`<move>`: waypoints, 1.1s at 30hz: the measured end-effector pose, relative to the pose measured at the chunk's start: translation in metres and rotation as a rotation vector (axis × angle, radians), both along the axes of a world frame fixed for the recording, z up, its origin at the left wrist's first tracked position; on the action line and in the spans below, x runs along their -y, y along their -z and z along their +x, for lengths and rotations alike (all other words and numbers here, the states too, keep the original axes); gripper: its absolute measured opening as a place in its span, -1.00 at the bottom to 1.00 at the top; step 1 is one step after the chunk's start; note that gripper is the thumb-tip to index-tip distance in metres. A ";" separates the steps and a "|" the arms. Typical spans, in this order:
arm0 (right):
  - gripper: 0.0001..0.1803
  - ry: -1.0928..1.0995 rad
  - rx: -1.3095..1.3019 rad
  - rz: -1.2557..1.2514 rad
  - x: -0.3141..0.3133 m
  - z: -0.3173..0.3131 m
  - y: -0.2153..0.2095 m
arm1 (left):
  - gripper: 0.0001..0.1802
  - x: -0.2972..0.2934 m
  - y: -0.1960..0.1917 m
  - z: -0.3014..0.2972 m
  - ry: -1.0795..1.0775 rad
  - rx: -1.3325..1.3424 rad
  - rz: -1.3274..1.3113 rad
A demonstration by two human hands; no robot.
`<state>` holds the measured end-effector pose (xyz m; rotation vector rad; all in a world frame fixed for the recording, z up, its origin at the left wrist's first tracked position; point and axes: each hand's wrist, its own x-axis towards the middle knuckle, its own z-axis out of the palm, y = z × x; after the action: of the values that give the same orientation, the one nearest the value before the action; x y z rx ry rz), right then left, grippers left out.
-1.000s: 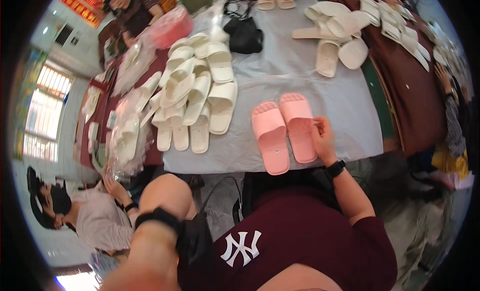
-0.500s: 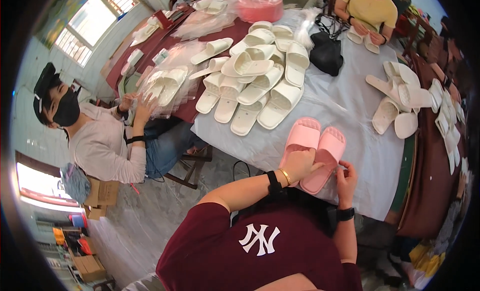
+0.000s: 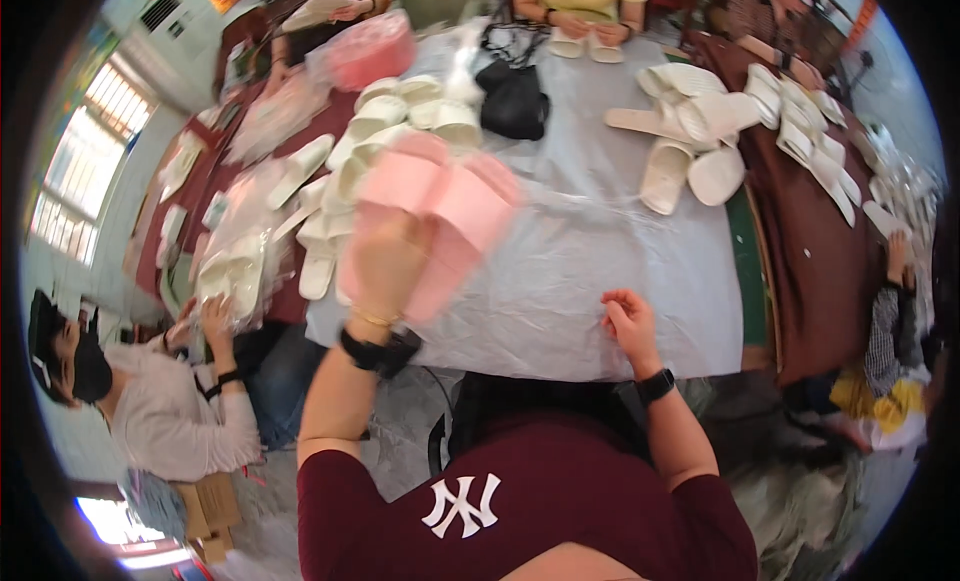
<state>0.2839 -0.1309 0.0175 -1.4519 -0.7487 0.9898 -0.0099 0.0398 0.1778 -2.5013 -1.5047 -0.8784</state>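
Observation:
A pair of pink slippers (image 3: 468, 216) is raised above the table's left part, blurred by motion. My left hand (image 3: 390, 266) is closed on the pair near the middle, its fingers partly hidden. Behind and beside the pair lies a heap of white slippers (image 3: 379, 116), partly covered by it. My right hand (image 3: 632, 326) hangs over the table's front edge with its fingers loosely bent and apart, holding nothing. Beneath both hands spreads the pale plastic sheet (image 3: 580, 251) on the table.
More white slippers (image 3: 690, 116) lie at the right. A black bag (image 3: 512, 101) and a round pink bundle (image 3: 370, 51) sit toward the back. At left, a masked co-worker (image 3: 170, 411) handles bagged slippers (image 3: 232, 271). Other people sit around the table.
My left hand has lifted the pink slippers up and to the left from the front of the table. My right hand has come away from them. The view has swung right.

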 end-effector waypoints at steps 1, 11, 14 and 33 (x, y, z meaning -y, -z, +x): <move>-0.87 0.007 -0.008 0.009 -0.005 0.002 -0.006 | -0.74 -0.031 -0.004 -0.022 -0.027 0.139 0.051; -0.60 0.458 0.111 0.061 -0.058 0.146 -0.026 | -0.50 -0.018 0.067 -0.032 0.093 0.247 -0.190; -0.51 0.512 -0.043 -0.022 -0.082 0.198 -0.021 | -0.50 0.035 0.100 -0.021 0.162 0.164 -0.319; -0.87 0.436 -0.786 0.187 -0.081 0.286 -0.064 | -0.19 -0.026 0.129 0.163 0.456 -0.184 -0.199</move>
<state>0.5697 -0.0496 0.0818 -0.8862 0.0530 1.0017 0.1536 0.0661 0.0487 -3.0391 -1.0276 -0.5375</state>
